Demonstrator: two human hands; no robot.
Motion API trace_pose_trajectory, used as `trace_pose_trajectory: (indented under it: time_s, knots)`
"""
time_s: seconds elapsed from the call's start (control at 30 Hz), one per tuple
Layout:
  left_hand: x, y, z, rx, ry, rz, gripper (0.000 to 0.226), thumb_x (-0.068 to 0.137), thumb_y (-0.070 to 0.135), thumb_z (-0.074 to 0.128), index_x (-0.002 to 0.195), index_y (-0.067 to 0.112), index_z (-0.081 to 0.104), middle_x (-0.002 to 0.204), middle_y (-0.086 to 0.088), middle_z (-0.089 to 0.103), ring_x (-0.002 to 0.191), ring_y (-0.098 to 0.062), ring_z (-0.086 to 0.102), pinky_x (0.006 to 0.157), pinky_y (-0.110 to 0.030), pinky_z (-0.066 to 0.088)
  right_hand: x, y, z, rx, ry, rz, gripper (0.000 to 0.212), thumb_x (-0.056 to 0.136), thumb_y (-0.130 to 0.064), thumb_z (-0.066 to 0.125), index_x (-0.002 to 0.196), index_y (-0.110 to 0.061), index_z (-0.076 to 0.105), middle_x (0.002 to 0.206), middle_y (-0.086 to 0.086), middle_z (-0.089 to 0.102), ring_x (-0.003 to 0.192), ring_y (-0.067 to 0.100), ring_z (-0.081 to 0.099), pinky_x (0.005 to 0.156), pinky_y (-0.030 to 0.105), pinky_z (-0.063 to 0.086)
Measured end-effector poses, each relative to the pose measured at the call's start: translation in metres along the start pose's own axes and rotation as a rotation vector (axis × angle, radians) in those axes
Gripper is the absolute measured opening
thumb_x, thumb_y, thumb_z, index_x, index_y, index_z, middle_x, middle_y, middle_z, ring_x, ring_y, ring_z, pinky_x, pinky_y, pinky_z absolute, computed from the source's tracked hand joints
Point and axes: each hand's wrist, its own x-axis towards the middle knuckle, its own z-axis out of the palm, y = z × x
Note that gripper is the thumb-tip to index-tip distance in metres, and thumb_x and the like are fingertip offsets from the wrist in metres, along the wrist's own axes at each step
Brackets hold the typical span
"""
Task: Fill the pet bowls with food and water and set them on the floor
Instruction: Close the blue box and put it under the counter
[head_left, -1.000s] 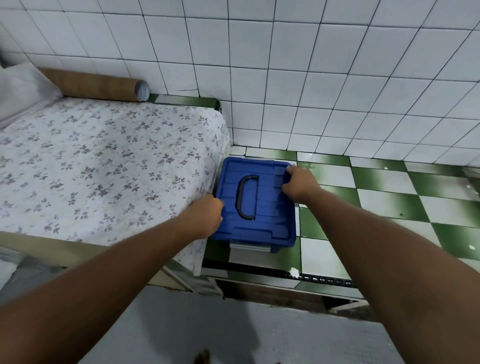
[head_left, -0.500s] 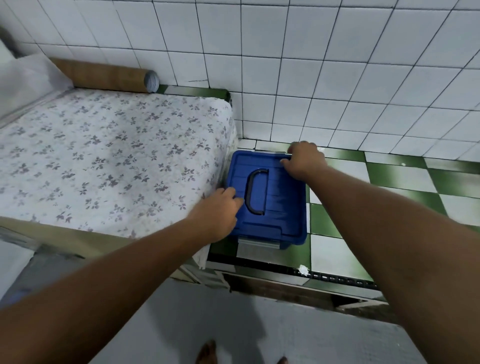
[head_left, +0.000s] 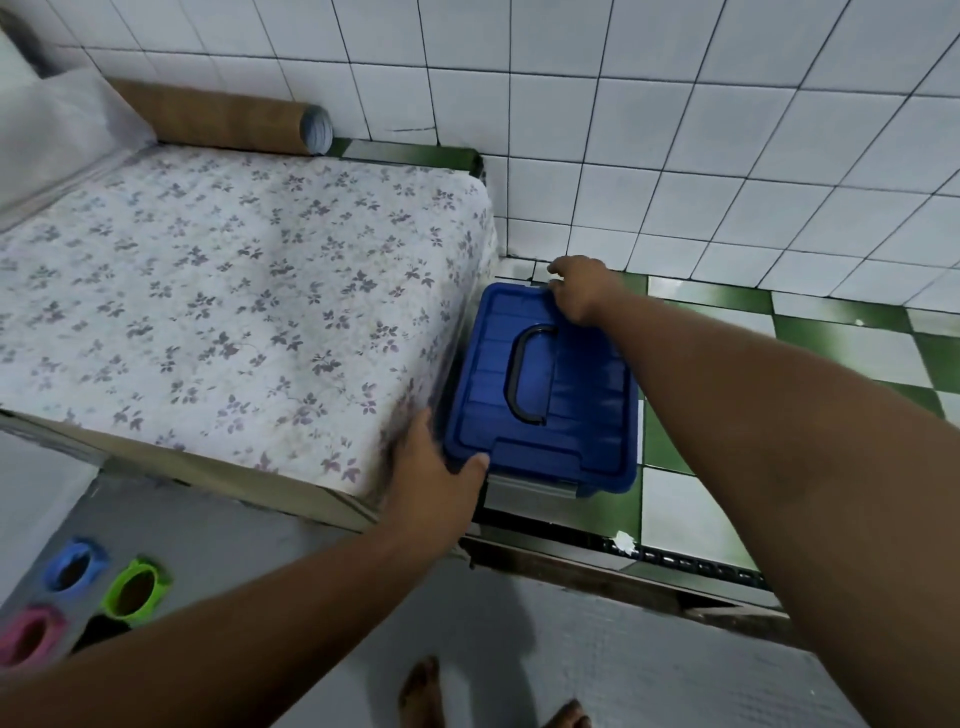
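Observation:
A blue plastic box (head_left: 587, 415) with a black handle (head_left: 527, 376) on its lid sits on the green and white floor tiles, tight against the side of the bed. My left hand (head_left: 434, 475) grips its near left corner, thumb on the lid's front edge. My right hand (head_left: 579, 291) holds the far edge of the lid. Three small bowls stand on the grey floor at the lower left: blue (head_left: 75, 566), green (head_left: 135, 592) and pink (head_left: 28, 634). What they hold cannot be made out.
A bed with a flowered sheet (head_left: 218, 312) fills the left, with a brown cardboard tube (head_left: 228, 124) along the white tiled wall (head_left: 675, 130). A dark threshold strip (head_left: 623, 577) separates the tiles from the grey floor (head_left: 597, 665), where my bare toes (head_left: 423, 686) show.
My left hand slid from the lid's left side to its near left corner. My right hand shifted to the far edge. The view dropped back and the three bowls came into sight.

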Motion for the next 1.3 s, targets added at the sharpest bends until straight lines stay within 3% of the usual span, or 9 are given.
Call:
trace_pose_trajectory:
  time_s: [0.1,0.2,0.37,0.53,0.7,0.87,1.13,1.3]
  knots:
    - [-0.015,0.003,0.009,-0.249,-0.160,-0.299,0.036,0.097,0.026,0.068,0.129,0.015,0.057,0.117,-0.002,0.065,0.104,-0.021,0.065,0.081,-0.031,0.059,0.009,-0.003,-0.005,0.018,-0.067,-0.006,0.039,0.105,-0.031,0.039,0.133,-0.009,0.056,0.139,0.014,0.055,0.128,0.034,0.049,0.108,0.043,0.040]
    - [-0.021,0.004,0.016,-0.408,-0.280,-0.447,0.033,0.099,0.022,0.065,0.123,0.000,0.057,0.111,-0.017,0.069,0.099,-0.023,0.070,0.075,-0.027,0.063,0.015,-0.007,-0.010,0.046,-0.145,-0.025,0.043,0.107,-0.032,0.039,0.130,-0.002,0.058,0.138,0.018,0.055,0.126,0.034,0.050,0.104,0.037,0.038]
    - [-0.013,0.002,0.024,-0.514,-0.318,-0.443,0.026,0.099,0.018,0.063,0.114,-0.004,0.061,0.109,-0.021,0.073,0.098,-0.027,0.075,0.075,-0.028,0.062,0.019,-0.005,-0.017,-0.005,-0.289,-0.011,0.048,0.109,-0.033,0.031,0.138,-0.002,0.053,0.146,0.017,0.047,0.133,0.032,0.045,0.110,0.037,0.034]
    - [-0.009,0.000,0.031,-0.594,-0.276,-0.448,0.019,0.101,0.010,0.060,0.109,-0.006,0.062,0.101,-0.022,0.075,0.089,-0.026,0.075,0.069,-0.028,0.062,0.024,0.002,-0.020,-0.028,-0.338,-0.067,0.050,0.105,-0.046,0.036,0.122,-0.010,0.064,0.133,0.011,0.058,0.118,0.029,0.053,0.106,0.040,0.038]
    - [-0.004,0.001,0.036,-0.623,-0.235,-0.450,0.011,0.100,0.002,0.059,0.107,-0.005,0.062,0.083,-0.014,0.075,0.079,-0.024,0.075,0.071,-0.031,0.064,0.025,0.006,-0.019,0.023,-0.301,-0.075,0.048,0.102,-0.048,0.044,0.116,-0.009,0.068,0.124,0.010,0.063,0.114,0.029,0.057,0.103,0.043,0.042]
    - [-0.003,-0.003,0.039,-0.629,-0.196,-0.433,0.010,0.098,0.000,0.061,0.107,-0.005,0.064,0.079,-0.012,0.075,0.072,-0.020,0.074,0.066,-0.027,0.063,0.025,0.009,-0.013,0.103,-0.233,-0.080,0.044,0.098,-0.047,0.053,0.114,-0.009,0.071,0.121,0.011,0.067,0.113,0.030,0.060,0.104,0.045,0.045]
    - [-0.003,-0.011,0.036,-0.546,-0.200,-0.364,0.007,0.091,-0.002,0.071,0.096,0.002,0.068,0.074,-0.006,0.075,0.077,-0.022,0.067,0.078,-0.034,0.053,0.021,0.004,-0.013,0.116,-0.157,-0.132,0.031,0.096,-0.032,0.064,0.115,-0.009,0.074,0.122,0.006,0.069,0.112,0.021,0.060,0.094,0.027,0.041]
    - [-0.001,-0.011,0.035,-0.554,-0.156,-0.389,0.007,0.091,0.003,0.073,0.095,0.001,0.067,0.072,-0.007,0.073,0.067,-0.016,0.068,0.062,-0.024,0.057,0.016,0.004,-0.008,0.137,-0.090,-0.115,0.027,0.094,-0.029,0.067,0.110,-0.008,0.074,0.115,0.008,0.071,0.100,0.017,0.059,0.089,0.027,0.043]
